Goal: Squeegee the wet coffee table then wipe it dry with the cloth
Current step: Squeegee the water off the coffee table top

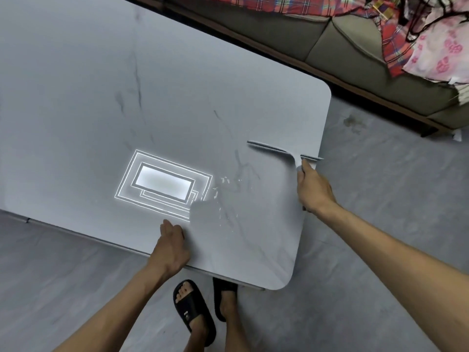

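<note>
The pale grey marble-look coffee table (101, 85) fills the left and middle of the head view. Its glossy top mirrors a ceiling light, and water droplets (223, 189) glint just right of that reflection. My right hand (313, 190) grips the handle of a grey squeegee (276, 149), whose blade lies on the table close to the right edge. My left hand (171, 246) rests on the near edge of the table, fingers curled down onto the top, holding nothing that I can see. No cloth is in view.
A brown-grey sofa (317, 41) runs along the far side, piled with plaid and pink fabrics (426, 39). Grey floor (380, 224) lies to the right and in front. My feet in black slides (193, 311) stand at the table's near corner.
</note>
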The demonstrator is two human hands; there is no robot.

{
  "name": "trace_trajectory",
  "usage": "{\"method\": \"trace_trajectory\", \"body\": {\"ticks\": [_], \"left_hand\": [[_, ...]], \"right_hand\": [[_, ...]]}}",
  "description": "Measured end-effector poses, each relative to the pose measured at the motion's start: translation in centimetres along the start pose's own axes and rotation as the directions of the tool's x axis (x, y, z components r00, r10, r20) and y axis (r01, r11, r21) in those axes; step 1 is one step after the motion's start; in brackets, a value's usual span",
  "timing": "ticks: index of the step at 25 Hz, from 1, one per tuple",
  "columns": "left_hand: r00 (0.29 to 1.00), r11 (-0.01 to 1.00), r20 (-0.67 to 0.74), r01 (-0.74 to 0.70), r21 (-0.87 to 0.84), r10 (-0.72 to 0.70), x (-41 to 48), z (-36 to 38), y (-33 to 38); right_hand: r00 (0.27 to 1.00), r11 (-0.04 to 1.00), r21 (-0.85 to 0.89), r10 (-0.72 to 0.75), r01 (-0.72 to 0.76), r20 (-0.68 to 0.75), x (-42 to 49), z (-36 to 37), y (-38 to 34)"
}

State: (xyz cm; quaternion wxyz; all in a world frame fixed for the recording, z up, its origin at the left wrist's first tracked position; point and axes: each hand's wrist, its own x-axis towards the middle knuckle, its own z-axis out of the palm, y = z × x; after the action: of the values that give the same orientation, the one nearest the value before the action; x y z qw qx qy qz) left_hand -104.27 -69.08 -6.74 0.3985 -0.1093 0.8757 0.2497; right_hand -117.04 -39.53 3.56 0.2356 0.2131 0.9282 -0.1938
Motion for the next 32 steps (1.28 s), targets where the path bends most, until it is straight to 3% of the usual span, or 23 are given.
{"method": "trace_trajectory", "body": {"ticks": [2, 5, 8, 10, 13, 15, 19, 22, 26, 32], "left_hand": [[1.0, 1.0, 0.021, 0.019, 0.002, -0.019, 0.1, -0.3, 0.5], [0.999, 0.999, 0.048, 0.021, 0.033, -0.023, 0.0, -0.6, 0.7], [0.998, 1.0, 0.066, 0.012, 0.023, -0.013, -0.2, -0.8, 0.6], [0.999, 1.0, 0.04, 0.014, 0.004, -0.014, -0.8, -1.2, 0.7], [1.0, 1.0, 0.002, 0.004, -0.029, -0.004, -1.9, -1.5, 0.3], [0.999, 0.999, 0.011, -0.033, -0.038, 0.033, -2.8, -1.3, -0.3], [0.996, 0.995, -0.094, -0.02, -0.097, 0.011, -4.1, -1.7, -1.9], [0.976, 0.988, -0.209, 0.024, -0.154, -0.056, -4.5, -2.7, -3.0], [0.958, 0.964, -0.255, 0.061, -0.26, -0.129, -4.6, -3.8, -4.2], [0.965, 0.946, -0.204, 0.093, -0.311, -0.163, -5.3, -3.7, -5.8]], "right_hand": [[0.997, 0.998, 0.017, 0.058, -0.059, 0.044, -0.4, 1.1, -0.2], [0.997, 0.998, -0.07, 0.005, 0.0, 0.075, -4.4, 3.7, -0.1], [0.988, 1.0, 0.002, -0.02, 0.02, 0.15, -8.7, 4.6, 0.2], [0.973, 0.98, 0.156, 0.088, -0.124, 0.215, -8.6, 3.5, -0.2], [0.912, 0.748, 0.521, 0.342, -0.411, 0.227, -5.7, 2.3, -1.1], [0.903, 0.766, 0.479, 0.347, -0.429, 0.254, -5.3, 2.5, -1.9], [0.945, 0.935, 0.284, 0.124, -0.214, 0.302, -8.5, 3.9, -3.6], [0.976, 0.98, 0.184, 0.036, -0.076, 0.213, -7.9, 4.3, -5.7], [0.987, 0.993, 0.111, 0.014, -0.032, 0.157, -5.1, 5.3, -8.7], [0.94, 0.973, -0.081, -0.184, 0.215, 0.287, -11.0, 7.9, -4.7]]}}
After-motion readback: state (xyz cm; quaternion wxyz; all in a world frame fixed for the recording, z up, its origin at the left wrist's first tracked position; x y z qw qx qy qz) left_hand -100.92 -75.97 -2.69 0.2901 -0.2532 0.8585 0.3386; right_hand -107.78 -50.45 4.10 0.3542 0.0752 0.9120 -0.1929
